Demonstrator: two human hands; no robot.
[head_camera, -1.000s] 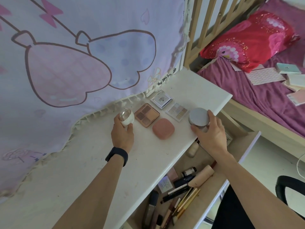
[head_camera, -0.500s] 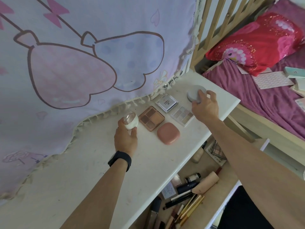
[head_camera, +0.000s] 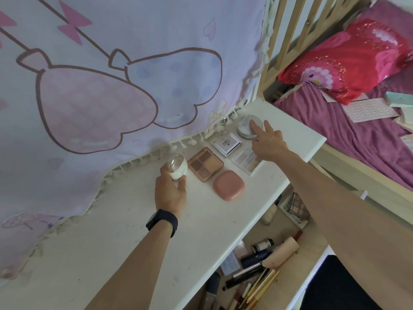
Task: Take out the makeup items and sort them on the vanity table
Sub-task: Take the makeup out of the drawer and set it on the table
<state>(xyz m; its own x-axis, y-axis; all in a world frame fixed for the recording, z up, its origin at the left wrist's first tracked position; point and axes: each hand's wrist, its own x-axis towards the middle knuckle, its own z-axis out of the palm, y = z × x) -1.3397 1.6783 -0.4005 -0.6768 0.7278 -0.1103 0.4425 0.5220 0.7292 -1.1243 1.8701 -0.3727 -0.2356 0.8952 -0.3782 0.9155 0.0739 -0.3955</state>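
Observation:
My left hand grips a small white jar with a clear lid, tilted, just above the white vanity table. My right hand reaches to the back right of the table, its straight fingers resting on a round grey compact that lies flat there. Between the hands lie a brown eyeshadow palette, a pink compact, a white square compact and a pale palette. Below the table edge an open drawer holds several pencils, tubes and bottles.
A pink and lilac cloth hangs behind the table, its fringe lying on the tabletop. To the right stands a wooden bed frame with a purple blanket, a red pillow and several flat boxes.
My right hand carried the round grey compact from the table's front edge to the back right corner and set it down, fingers straightening. The left hand stayed put with the jar.

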